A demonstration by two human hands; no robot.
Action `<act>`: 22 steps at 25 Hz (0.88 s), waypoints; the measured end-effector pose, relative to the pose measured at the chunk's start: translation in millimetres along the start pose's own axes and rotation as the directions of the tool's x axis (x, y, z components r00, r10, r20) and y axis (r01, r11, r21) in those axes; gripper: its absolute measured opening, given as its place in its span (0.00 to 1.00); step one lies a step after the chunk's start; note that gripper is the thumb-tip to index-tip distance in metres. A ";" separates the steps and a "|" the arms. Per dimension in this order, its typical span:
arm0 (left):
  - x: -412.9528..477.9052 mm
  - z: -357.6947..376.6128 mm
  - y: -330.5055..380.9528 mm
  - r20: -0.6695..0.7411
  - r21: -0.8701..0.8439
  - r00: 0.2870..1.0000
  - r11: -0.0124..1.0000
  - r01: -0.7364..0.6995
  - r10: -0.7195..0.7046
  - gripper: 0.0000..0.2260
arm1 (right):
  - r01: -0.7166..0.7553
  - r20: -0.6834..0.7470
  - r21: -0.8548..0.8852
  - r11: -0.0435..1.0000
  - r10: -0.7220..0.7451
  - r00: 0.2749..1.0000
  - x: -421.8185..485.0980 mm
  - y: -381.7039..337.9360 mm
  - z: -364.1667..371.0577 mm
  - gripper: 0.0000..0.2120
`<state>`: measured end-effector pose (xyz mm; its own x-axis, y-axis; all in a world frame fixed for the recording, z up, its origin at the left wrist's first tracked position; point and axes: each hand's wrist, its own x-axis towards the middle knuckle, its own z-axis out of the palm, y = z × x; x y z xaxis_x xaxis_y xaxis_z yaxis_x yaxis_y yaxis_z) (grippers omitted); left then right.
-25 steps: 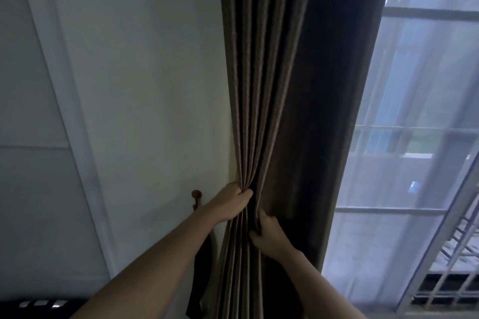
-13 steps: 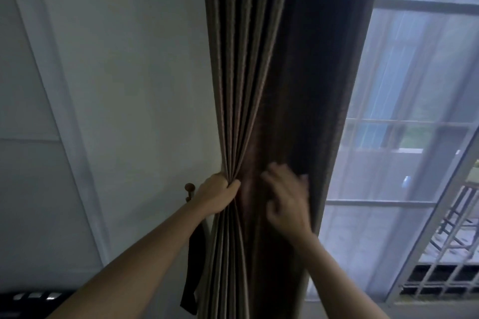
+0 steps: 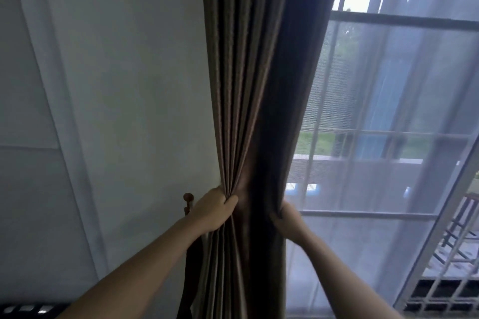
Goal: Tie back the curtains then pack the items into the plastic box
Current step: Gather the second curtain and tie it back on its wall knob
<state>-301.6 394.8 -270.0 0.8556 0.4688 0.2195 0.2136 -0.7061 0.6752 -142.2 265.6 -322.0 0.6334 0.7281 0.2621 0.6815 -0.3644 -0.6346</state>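
A heavy brown curtain [image 3: 254, 80] hangs in bunched folds down the middle of the head view. My left hand [image 3: 213, 211] grips the folds on the curtain's left side, thumb pressed into the pleats. My right hand [image 3: 287, 220] grips the curtain's right edge, fingers curled behind the fabric and partly hidden. A dark tie-back strip [image 3: 188, 274] hangs from a round wooden wall hook [image 3: 188, 198] just left of my left hand. No plastic box shows in this view.
A pale wall [image 3: 116, 85] fills the left side. To the right a sheer white curtain [image 3: 388, 137] covers a barred window with a balcony beyond. A dark object with light patches [image 3: 28, 309] sits at the bottom left corner.
My right hand let go of the middle folds, swung right with fingers loose, and now grips the curtain's right edge. My left hand kept its grip on the pleats.
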 end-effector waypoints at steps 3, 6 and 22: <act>13.1 1.4 -6.6 0.047 -0.064 0.997 0.995 0.071 -0.068 0.14 | 0.133 0.073 0.016 0.991 -0.134 0.988 -15.2 -4.9 42.1 0.17; 16.9 6.2 -11.8 0.073 -0.062 0.995 0.995 0.075 -0.071 0.14 | 0.140 0.112 0.056 0.989 -0.146 0.983 -19.4 -10.3 58.5 0.23; 21.6 19.4 6.1 0.088 -0.036 0.995 0.998 0.056 -0.052 0.26 | 0.141 0.353 0.140 0.980 -0.182 0.918 -40.2 -29.9 75.0 0.42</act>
<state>-272.6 390.3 -274.7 0.8813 0.4567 0.1211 0.2437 -0.6590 0.7116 -215.6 290.8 -368.1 0.3274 0.9397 0.0992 0.7059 -0.1734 -0.6868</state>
